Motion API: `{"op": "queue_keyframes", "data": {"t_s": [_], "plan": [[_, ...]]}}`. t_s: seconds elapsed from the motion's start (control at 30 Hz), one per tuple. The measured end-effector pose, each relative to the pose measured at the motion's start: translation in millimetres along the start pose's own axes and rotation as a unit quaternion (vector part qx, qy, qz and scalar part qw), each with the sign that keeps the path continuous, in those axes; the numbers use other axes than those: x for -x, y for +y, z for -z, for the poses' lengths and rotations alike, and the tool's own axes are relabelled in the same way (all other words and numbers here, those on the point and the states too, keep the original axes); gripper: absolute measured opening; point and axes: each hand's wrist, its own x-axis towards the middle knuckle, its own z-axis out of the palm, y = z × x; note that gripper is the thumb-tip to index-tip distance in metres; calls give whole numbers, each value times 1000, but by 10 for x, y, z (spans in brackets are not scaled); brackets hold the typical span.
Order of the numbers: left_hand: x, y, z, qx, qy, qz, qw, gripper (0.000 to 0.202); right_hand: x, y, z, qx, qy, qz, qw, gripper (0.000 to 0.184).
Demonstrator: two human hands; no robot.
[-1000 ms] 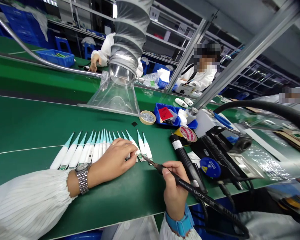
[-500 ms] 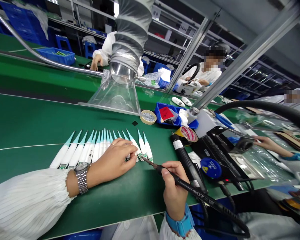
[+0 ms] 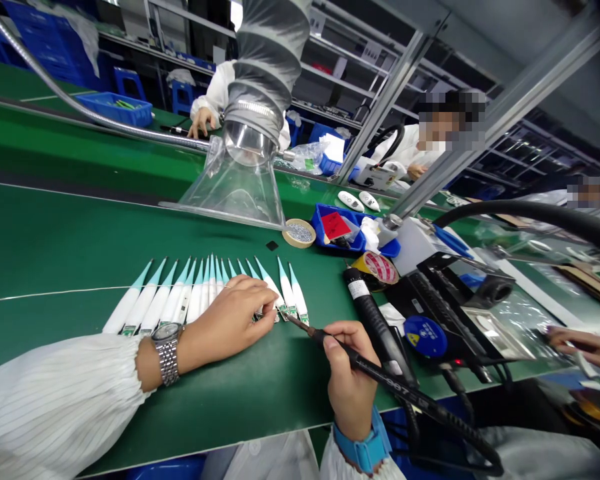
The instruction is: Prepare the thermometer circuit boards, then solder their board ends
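Note:
A row of white digital thermometers (image 3: 123, 312) with pale blue tips lies on the green bench, tips pointing away and small green circuit boards showing at the near ends. My left hand (image 3: 233, 317) rests over the row, fingers closed in a pinch. A thin strand of solder wire (image 3: 80, 291) runs from the left edge into that hand; its end by the fingertips is hard to make out. In my right hand (image 3: 350, 377) is a soldering iron (image 3: 395, 383), gripped like a pen. Its tip is at a thermometer's board, just beside my left fingertips.
A clear fume hood (image 3: 235, 193) hangs above the bench. Behind the row are a round dish of grey bits (image 3: 300, 233) and a blue bin (image 3: 325, 245). Rightward stand a black cylinder (image 3: 373, 320), tape (image 3: 380, 268) and a black box (image 3: 445, 307). A co-worker's hand (image 3: 587, 347) is far right.
The view has shifted slightly. Both my hands keep their pose, with the iron's tip still at the board. The co-worker's hand at the right has moved away from the black box, downward and right.

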Motion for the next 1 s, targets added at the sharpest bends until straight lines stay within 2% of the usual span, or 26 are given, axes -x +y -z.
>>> {"op": "queue_keyframes", "data": {"t_s": [0.8, 1.0], "plan": [[5, 10, 9, 9, -5, 2, 1000, 14, 7, -13, 1, 15, 0, -10, 1000, 10], [-7, 26, 29, 16, 2, 6, 1000, 15, 20, -19, 5, -22, 43, -12, 999, 10]]}}
